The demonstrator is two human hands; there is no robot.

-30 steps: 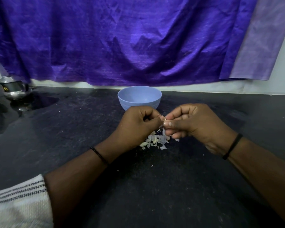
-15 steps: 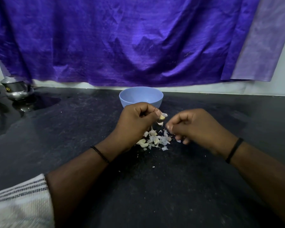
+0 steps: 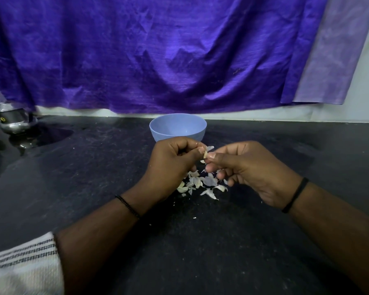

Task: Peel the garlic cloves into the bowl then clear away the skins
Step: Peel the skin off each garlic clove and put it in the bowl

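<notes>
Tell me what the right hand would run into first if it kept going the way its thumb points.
Most likely the garlic clove it pinches, then the left hand right behind it; depth is hard to judge from one view.

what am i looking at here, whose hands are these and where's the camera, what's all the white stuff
There is no machine here: these are a person's two bare hands, filmed by a single camera worn on the head and looking down. The left hand and right hand both pinch a garlic clove between their fingertips to peel it. The white bits below are peeled garlic skins, lying on the dark counter. Behind the hands stands a blue bowl for the peeled cloves. A metal pot sits far left, with a purple cloth hanging behind.
</notes>
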